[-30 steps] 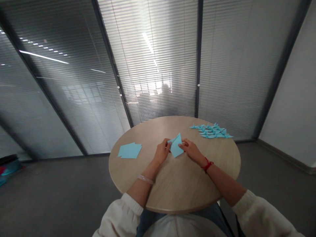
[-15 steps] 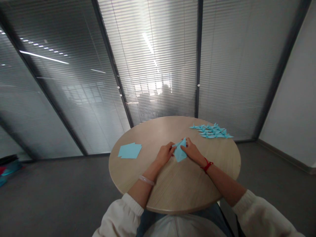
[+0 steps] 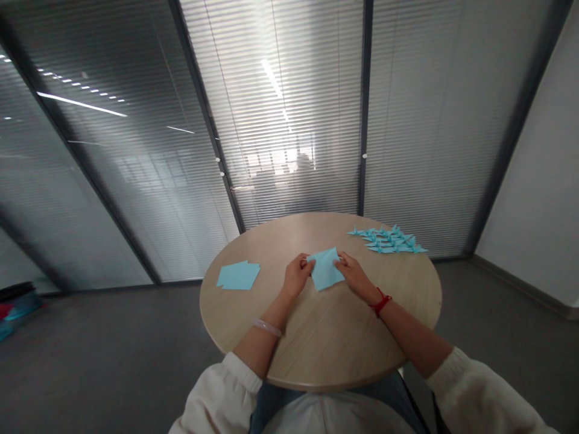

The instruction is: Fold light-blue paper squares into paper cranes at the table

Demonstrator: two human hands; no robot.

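Between my hands is a light blue sheet of origami paper (image 3: 325,271), spread fairly flat with faint creases, above the middle of the table. My left hand (image 3: 298,272) pinches its left edge, thumb on top and fingers behind. On the opposite edge, my right hand (image 3: 353,272) grips it the same way. The fingers behind the paper are partly hidden. Several folded blue paper cranes (image 3: 392,241) stand in rows at the table's far right. Off to the left of my left hand lies a small stack of flat blue paper (image 3: 239,276).
The round wooden table (image 3: 316,355) reaches close to my body, its curved front edge under my forearms. Glass panels with blinds (image 3: 298,108) rise behind it. A dark bin-like object (image 3: 18,304) is on the grey floor at far left.
The paper has gone from a narrow, partly folded diamond to a wider, flatter four-sided shape. My left hand has shifted slightly left, widening the gap between my hands.
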